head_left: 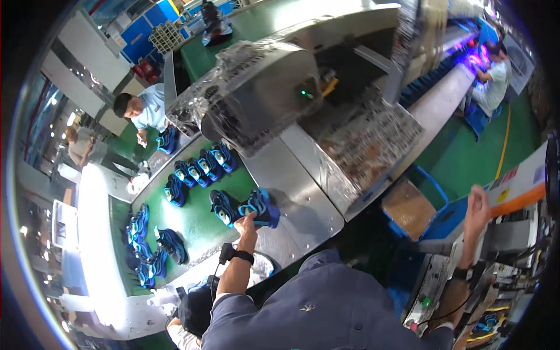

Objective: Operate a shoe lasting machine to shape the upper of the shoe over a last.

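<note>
My left hand [245, 224] is closed on a black and blue sports shoe [262, 209] at the edge where a green belt meets a metal plate. A similar shoe [221, 208] stands just left of it on the belt. My right hand [478, 205] is raised far to the right, its fingers stretched upward and holding nothing that I can see. Closest to it is a white machine panel with an orange band [517, 200].
More shoes [198, 168] stand in a row on the green belt [201, 224], with others at its left. Ahead is a plastic-wrapped machine [262, 87]. A blue-framed stool [408, 209] stands between my arms. Co-workers [150, 111] are at the left, lower left and far right.
</note>
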`<state>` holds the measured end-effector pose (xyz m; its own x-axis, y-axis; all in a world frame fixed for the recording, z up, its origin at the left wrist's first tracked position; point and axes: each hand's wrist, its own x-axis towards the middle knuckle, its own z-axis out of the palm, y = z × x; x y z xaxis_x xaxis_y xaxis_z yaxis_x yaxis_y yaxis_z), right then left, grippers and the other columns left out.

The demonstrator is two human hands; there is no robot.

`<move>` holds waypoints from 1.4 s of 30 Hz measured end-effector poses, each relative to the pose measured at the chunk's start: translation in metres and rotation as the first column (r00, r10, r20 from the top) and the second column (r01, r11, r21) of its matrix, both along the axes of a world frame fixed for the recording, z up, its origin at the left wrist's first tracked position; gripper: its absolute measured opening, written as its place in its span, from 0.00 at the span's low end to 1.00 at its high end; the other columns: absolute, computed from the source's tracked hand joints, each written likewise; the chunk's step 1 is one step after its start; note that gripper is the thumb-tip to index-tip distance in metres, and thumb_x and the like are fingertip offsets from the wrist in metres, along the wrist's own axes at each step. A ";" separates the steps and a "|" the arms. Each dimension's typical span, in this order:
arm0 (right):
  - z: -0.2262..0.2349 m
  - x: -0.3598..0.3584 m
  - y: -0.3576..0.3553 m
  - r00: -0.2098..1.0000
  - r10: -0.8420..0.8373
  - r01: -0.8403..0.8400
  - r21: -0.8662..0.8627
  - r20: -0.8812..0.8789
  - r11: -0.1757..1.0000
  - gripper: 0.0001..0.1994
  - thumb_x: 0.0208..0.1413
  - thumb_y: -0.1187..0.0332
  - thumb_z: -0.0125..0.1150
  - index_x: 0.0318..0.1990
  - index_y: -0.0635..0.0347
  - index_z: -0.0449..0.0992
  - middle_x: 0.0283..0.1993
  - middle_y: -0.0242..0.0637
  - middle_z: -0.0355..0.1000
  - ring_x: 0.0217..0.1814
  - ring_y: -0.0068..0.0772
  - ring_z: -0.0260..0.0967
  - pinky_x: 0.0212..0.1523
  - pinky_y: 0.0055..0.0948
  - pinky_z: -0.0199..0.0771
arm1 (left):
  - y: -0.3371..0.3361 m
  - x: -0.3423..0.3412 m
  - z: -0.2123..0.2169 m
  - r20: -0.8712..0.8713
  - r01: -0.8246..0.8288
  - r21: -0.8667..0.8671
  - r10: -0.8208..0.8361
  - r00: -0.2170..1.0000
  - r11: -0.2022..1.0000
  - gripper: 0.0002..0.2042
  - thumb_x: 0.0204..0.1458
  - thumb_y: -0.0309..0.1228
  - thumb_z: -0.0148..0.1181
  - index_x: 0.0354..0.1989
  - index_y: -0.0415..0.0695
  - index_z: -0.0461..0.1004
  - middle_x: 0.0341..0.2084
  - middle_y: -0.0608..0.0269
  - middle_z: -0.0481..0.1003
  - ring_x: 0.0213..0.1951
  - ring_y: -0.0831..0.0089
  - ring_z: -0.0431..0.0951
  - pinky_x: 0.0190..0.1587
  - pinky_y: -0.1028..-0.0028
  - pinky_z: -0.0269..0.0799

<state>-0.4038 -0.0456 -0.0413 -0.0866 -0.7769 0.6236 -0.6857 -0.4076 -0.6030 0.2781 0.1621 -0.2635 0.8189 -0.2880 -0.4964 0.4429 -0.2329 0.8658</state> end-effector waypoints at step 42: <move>0.343 0.361 -0.146 0.859 0.467 -0.497 -0.120 -0.211 0.859 0.33 0.39 0.60 0.79 0.55 0.66 0.77 0.40 0.46 0.81 0.42 0.35 0.80 0.47 0.33 0.80 | -0.135 -0.085 0.217 0.345 0.890 -0.419 -0.876 0.339 0.179 0.33 0.61 0.39 0.67 0.68 0.32 0.65 0.59 0.42 0.74 0.61 0.56 0.74 0.64 0.59 0.69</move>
